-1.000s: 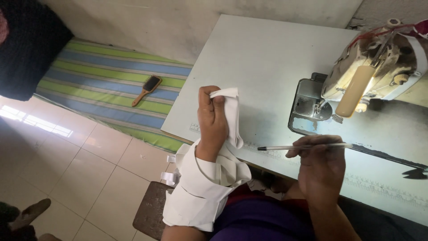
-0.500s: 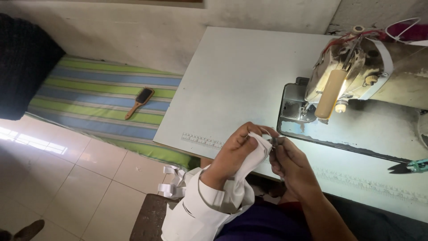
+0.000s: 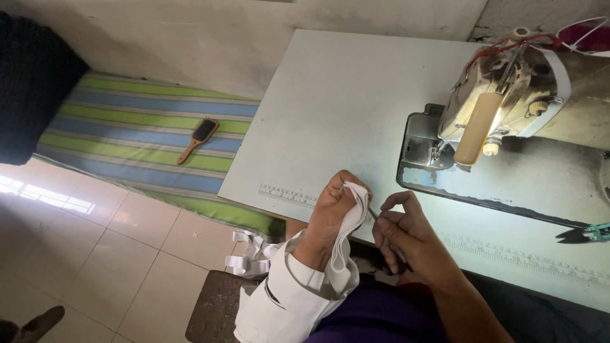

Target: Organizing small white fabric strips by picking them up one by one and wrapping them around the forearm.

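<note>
Here the left hand was pushed inside a soft white cloth piece, its fingers clenched on a folded edge at the top, the limp fabric draped down over the wrist like a cuffed sleeve. Just beside those fingers, the right hand pinched a thin, dark metal tool, its tip touching the cloth edge. Beyond the fingers lay the smooth pale tabletop, with printed ruler marks along its near edge. Farther right of the fingers stood the worn cream sewing machine, lit at its needle. Well left of the fingers, a wooden hairbrush lay on a striped green and blue mat.
</note>
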